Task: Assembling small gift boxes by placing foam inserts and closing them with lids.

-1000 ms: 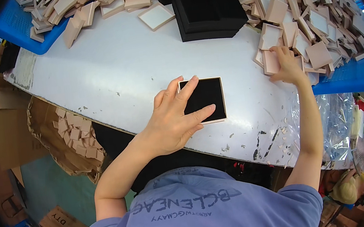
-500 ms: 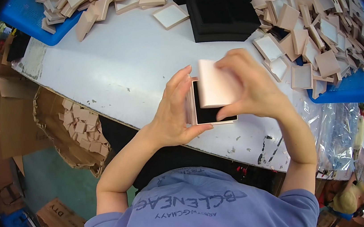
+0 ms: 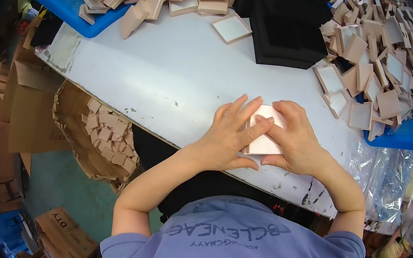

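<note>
A small pale pink box [image 3: 264,146] sits between my hands just above or on the white table, its lid now covering it. My left hand [image 3: 230,137] closes round its left side, with fingers lying over the top. From the right, my right hand [image 3: 295,142] grips the opposite side, thumb below and a finger across the lid. The fingers of both hands meet over the box. Its black lining is hidden under the lid. A single white-lined box part [image 3: 231,27] lies farther off on the table [image 3: 160,78].
Stacked black padded pieces [image 3: 287,30] stand at the far side. Pink box parts pile up in a blue crate [image 3: 84,27] at far left and over another blue crate [image 3: 406,137] at right. Clear plastic bags [image 3: 382,175] lie right. A torn carton [image 3: 70,114] holds more pink pieces.
My right hand has brought the pink lid down over the black-lined box, and both hands now press round it. The view has shifted, so the table's things appear farther right.
</note>
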{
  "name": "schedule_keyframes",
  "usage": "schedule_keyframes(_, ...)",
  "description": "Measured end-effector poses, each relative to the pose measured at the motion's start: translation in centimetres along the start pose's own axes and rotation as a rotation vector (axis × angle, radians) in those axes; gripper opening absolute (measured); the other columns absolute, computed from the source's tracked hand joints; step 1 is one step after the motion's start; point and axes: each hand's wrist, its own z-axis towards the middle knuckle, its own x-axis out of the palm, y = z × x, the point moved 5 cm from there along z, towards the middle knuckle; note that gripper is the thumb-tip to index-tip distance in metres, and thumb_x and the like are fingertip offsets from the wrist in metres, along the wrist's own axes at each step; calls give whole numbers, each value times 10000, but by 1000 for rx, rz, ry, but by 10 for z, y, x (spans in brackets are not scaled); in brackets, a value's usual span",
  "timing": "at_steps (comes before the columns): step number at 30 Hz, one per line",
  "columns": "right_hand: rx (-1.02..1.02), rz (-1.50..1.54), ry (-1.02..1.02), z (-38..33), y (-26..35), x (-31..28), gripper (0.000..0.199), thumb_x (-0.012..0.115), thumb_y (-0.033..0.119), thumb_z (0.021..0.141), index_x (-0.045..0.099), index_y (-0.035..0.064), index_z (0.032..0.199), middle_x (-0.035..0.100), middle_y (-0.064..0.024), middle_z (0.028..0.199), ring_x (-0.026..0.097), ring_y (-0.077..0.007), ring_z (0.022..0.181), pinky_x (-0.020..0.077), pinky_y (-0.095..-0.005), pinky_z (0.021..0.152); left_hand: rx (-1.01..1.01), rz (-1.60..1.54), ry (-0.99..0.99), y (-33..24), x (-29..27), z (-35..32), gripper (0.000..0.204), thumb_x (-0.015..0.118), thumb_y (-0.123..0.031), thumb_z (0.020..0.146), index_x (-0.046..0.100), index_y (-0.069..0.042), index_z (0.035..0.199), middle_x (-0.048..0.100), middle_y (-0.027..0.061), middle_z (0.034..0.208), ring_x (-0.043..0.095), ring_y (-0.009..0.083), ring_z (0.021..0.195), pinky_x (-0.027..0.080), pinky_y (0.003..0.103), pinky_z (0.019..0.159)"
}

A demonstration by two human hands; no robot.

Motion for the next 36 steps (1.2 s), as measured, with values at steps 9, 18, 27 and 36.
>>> schedule_keyframes(9, 12, 111, -33, -2, -7, 7, 698, 754, 427, 655, 526, 95, 1225, 360, -210, 1232, 373, -415, 1115, 362, -494, 938, 32, -112, -156, 32, 19, -13, 889, 806, -169, 560, 341, -247, 1313, 370, 244, 1252, 479, 417, 1031, 411, 481, 868)
schedule_keyframes(18, 115, 456, -369, -32, -12, 35, 942, 666, 587, 705, 288, 32, 1365, 228, -204, 1392, 282, -356, 1270, 275, -460, 1031, -18, -104, -318, 27, 21, -42, 940, 801, -179, 561, 275, -234, 1338, 396, 224, 1198, 459, 408, 1043, 384, 470, 894)
schedule_keyframes(27, 272, 559, -326, -23, -18, 56, 752, 638, 353, 745, 332, 16, 1344, 259, -183, 1400, 293, -299, 1283, 295, -411, 1018, -669, -465, -1133, 24, -73, -170, 927, 788, -143, 631, 231, -62, 1367, 414, 97, 1279, 419, 232, 1205, 367, 374, 1003)
schedule_keyframes(36, 300, 554, -276, -15, -14, 59, 575, 617, 116, 760, 395, 2, 1278, 369, -191, 1332, 397, -292, 1190, 374, -380, 944, -997, -188, -1593, 141, -220, -279, 1005, 756, -190, 756, 2, -101, 1414, 322, 168, 1331, 367, 281, 1195, 353, 449, 974)
